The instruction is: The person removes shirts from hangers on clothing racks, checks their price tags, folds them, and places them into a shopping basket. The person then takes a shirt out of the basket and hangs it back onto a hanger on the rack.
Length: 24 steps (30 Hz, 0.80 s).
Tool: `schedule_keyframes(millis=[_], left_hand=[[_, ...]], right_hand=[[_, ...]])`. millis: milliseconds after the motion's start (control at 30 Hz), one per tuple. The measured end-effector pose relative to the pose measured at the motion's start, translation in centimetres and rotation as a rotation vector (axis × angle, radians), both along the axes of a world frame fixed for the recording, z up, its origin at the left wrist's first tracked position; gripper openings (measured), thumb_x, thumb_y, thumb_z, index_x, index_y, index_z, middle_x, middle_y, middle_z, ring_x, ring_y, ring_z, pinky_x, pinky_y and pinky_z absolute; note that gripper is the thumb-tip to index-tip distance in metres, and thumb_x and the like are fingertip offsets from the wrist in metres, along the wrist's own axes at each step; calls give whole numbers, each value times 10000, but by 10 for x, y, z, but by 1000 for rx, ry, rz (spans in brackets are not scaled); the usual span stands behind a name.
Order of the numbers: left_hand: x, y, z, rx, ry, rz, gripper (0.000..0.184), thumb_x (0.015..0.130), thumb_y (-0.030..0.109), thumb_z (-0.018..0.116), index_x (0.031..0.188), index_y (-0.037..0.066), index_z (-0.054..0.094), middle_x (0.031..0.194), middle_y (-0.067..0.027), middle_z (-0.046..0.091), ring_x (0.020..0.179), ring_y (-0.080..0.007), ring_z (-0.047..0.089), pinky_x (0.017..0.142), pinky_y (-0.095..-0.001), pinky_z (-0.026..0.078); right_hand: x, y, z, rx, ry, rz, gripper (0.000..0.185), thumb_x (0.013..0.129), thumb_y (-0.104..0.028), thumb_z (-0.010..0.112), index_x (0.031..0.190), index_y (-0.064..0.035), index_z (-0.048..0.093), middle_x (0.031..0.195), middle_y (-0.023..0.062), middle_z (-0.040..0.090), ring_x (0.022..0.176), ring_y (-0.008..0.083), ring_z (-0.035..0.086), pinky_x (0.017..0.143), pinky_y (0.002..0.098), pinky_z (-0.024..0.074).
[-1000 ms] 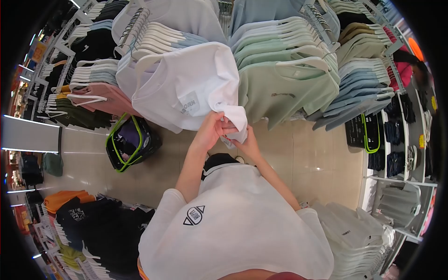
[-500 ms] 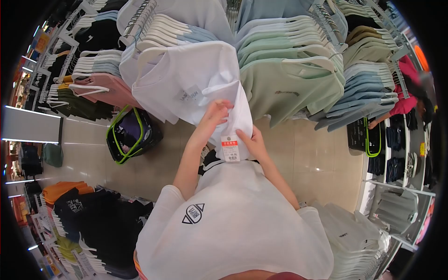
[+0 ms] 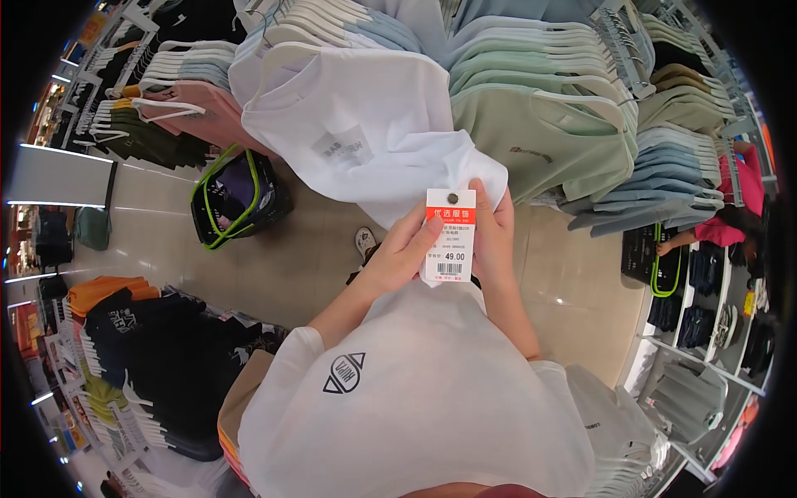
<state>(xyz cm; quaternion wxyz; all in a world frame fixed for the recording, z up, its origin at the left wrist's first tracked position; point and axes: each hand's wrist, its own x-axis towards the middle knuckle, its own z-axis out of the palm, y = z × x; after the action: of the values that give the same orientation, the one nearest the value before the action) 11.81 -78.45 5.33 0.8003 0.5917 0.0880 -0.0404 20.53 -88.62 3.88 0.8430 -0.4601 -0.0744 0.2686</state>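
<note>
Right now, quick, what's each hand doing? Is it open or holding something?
Left hand: closed, thumb on the price tag.
Right hand: closed on the hanging white shirt.

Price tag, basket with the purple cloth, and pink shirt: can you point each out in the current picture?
Price tag (image 3: pixel 451 236): head view, middle of its printed face.
Basket (image 3: pixel 272 196): head view, black side wall.
Pink shirt (image 3: pixel 217 112): head view, fabric beside the white hanger.

The white T-shirt (image 3: pixel 390 100), with a grey lettered print (image 3: pixel 344 148), hangs from a white hanger (image 3: pixel 282 60), its lower right part bunched, while the white price tag (image 3: pixel 451 249), showing a red band, "49.00" and a barcode, faces up between the left hand (image 3: pixel 403 249) and right hand (image 3: pixel 495 236).
</note>
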Motion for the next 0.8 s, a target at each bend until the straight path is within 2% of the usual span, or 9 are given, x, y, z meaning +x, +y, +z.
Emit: schedule_keyframes(millis=[67, 300, 367, 700, 800], left_hand=[[2, -10, -2, -51, -83, 129, 382, 897, 302, 311, 1159, 32, 375, 806, -23, 527, 664, -30, 489, 531, -185, 403], [2, -17, -5, 26, -107, 130, 434, 898, 348, 264, 1178, 29, 356, 788, -26, 536, 582, -51, 484, 487, -193, 392], [2, -15, -3, 42, -116, 60, 443, 899, 355, 251, 1179, 27, 355, 792, -40, 538, 619, -60, 495, 515, -195, 401], [9, -15, -2, 121, -185, 60, 516, 889, 422, 206, 1158, 11, 363, 810, -61, 551, 657, -87, 514, 559, -206, 410], [10, -13, 0, 98, -106, 22, 550, 880, 453, 187, 1153, 10, 366, 838, -71, 553, 696, -95, 518, 604, -214, 413]], right_hand=[[-1, -2, 3, 17, 13, 9, 299, 850, -233, 474, 1068, -40, 407, 901, 40, 537, 781, 71, 527, 654, 221, 449], [-1, -10, 13, 25, 43, 33, 279, 859, -218, 454, 1069, -42, 403, 877, 43, 537, 737, 64, 542, 587, 212, 468], [-1, -11, 12, 34, 44, 20, 281, 858, -219, 455, 1069, -41, 402, 875, 44, 537, 733, 67, 543, 584, 213, 470], [-1, -10, 14, -10, 72, -14, 317, 863, -276, 433, 1082, -49, 405, 859, 41, 545, 720, 72, 550, 566, 214, 471], [-1, -9, 19, -33, 136, -13, 322, 867, -295, 419, 1081, -54, 409, 856, 38, 546, 704, 76, 554, 555, 215, 472]])
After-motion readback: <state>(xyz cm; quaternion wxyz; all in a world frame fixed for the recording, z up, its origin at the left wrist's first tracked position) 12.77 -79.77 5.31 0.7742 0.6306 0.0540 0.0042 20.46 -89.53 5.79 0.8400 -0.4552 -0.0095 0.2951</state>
